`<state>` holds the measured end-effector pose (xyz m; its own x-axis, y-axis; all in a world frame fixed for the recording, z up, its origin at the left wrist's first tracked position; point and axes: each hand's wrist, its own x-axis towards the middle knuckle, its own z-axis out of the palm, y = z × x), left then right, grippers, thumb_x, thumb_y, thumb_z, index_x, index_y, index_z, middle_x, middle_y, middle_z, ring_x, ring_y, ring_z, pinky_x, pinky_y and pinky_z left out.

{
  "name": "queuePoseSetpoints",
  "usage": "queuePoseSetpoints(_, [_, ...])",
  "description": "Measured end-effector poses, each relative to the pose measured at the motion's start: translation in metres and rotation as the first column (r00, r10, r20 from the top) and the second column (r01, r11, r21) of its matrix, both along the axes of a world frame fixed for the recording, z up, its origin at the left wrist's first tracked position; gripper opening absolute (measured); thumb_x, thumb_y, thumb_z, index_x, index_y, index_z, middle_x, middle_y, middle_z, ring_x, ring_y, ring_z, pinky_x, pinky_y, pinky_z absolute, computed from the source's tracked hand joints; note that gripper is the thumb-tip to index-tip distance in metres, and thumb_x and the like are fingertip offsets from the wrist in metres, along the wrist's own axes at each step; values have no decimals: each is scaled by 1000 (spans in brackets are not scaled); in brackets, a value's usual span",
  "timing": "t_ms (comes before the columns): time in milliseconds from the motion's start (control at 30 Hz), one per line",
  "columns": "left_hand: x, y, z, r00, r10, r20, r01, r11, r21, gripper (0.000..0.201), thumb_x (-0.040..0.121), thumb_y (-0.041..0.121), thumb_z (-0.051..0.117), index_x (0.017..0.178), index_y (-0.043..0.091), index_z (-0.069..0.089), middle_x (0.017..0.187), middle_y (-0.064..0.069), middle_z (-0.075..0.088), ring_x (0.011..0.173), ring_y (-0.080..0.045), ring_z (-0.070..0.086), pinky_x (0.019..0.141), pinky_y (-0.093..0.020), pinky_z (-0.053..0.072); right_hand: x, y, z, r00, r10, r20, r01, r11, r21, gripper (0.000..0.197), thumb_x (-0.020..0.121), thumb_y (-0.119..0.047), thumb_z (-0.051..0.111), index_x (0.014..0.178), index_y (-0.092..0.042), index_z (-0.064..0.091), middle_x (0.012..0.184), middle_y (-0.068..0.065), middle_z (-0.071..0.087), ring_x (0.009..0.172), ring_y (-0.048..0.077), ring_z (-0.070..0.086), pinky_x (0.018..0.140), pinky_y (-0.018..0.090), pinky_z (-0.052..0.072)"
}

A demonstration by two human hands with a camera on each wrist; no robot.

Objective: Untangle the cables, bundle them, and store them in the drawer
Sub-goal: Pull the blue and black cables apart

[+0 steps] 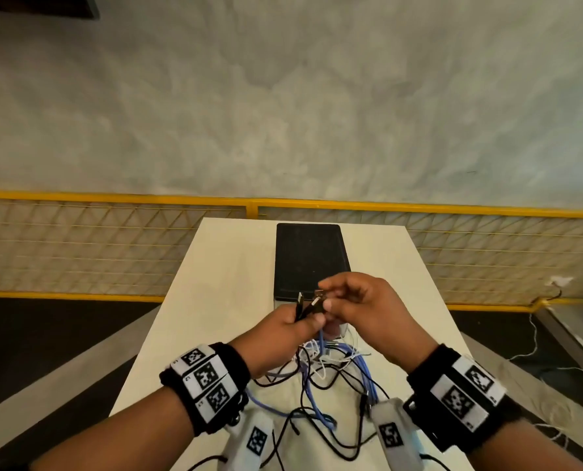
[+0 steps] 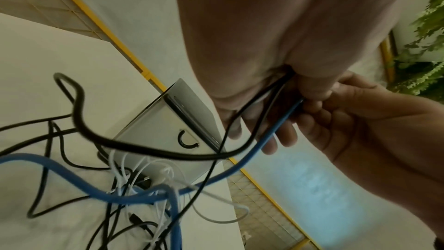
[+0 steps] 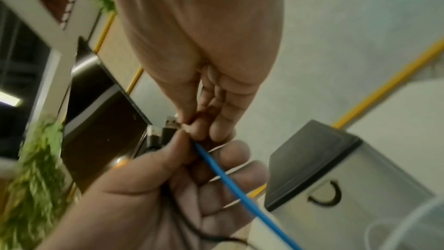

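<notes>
A tangle of black, blue and white cables (image 1: 320, 375) lies on the white table (image 1: 215, 300) in front of a small drawer box (image 1: 310, 260) with a black top. My left hand (image 1: 293, 326) grips several cable ends, their USB plugs (image 1: 300, 299) sticking up. My right hand (image 1: 347, 300) pinches the plug end of the blue cable (image 3: 230, 183) just above the left fist. The blue cable (image 2: 240, 168) and a black cable (image 2: 149, 151) hang from the hands to the pile. The drawer front with its black ring handle (image 2: 187, 140) is closed.
A yellow mesh railing (image 1: 113, 246) runs behind the table, with a grey floor beyond. White cords (image 1: 535, 345) trail on the floor at the right. Green plants (image 2: 423, 48) stand off to the side.
</notes>
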<state>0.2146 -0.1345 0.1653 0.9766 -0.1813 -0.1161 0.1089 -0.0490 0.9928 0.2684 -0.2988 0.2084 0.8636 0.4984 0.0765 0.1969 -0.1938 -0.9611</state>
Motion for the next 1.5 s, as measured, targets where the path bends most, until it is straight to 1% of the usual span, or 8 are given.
queuePoseSetpoints(200, [3,1,7,957,256,-133,-283,925,-255,31,106,19,37,110,5,63,107,-24,72,97,-28,73,89,-38,57,-6,-3,-22,936,-141,-323,143,990,-18,18,95,-16,59,82,-5,64,68,11,65,53,17,58,49,27,46])
queuePoseSetpoints(367, [-2,7,13,932,310,-186,-358,865,-353,34,107,21,33,111,1,60,96,-18,74,99,-32,73,83,-36,58,-21,7,-54,643,-43,-765,-54,993,-101,50,100,-48,42,98,-6,69,68,7,64,51,12,46,46,22,32])
queuePoseSetpoints(567, [-16,7,6,940,299,-162,-331,914,-234,33,106,23,35,99,5,62,84,-14,73,89,-29,73,71,-32,57,-14,28,-67,460,-141,-877,109,989,-102,28,88,-34,54,64,-20,54,54,-6,36,46,8,29,47,20,23])
queuePoseSetpoints(733, [-42,2,4,979,202,20,-203,979,24,31,101,27,44,85,9,64,73,-8,70,85,-28,73,82,-29,55,-1,36,-75,308,73,-949,287,944,166,16,84,-22,50,71,-14,54,56,4,49,46,16,45,50,24,43])
queuePoseSetpoints(900, [-77,12,21,998,20,-65,-17,999,49,30,92,30,48,70,15,64,44,-4,48,41,-16,46,59,-26,50,26,26,-89,346,65,-936,470,852,233,22,90,-12,46,70,-5,51,58,11,53,58,22,48,59,31,56])
queuePoseSetpoints(1033, [-87,33,27,936,-44,-348,0,992,-127,33,103,27,47,75,10,55,49,-5,34,40,-16,26,41,-23,32,43,11,-85,361,31,-932,568,785,246,29,100,-11,38,77,-4,53,54,9,56,47,19,56,54,31,59])
queuePoseSetpoints(1233, [-42,31,3,883,433,-180,-439,898,8,27,101,30,51,81,10,49,57,-1,45,40,-12,32,40,-22,27,15,22,-76,455,113,-883,372,877,304,20,104,-20,41,97,-13,59,105,18,74,87,29,75,76,46,58])
queuePoseSetpoints(1500, [0,-17,-18,921,387,-49,-381,919,105,16,88,7,69,77,15,61,65,6,66,59,-8,66,47,-19,49,-7,33,-69,503,184,-844,301,878,371,34,100,-29,37,104,-12,66,94,7,74,87,24,62,92,46,41])
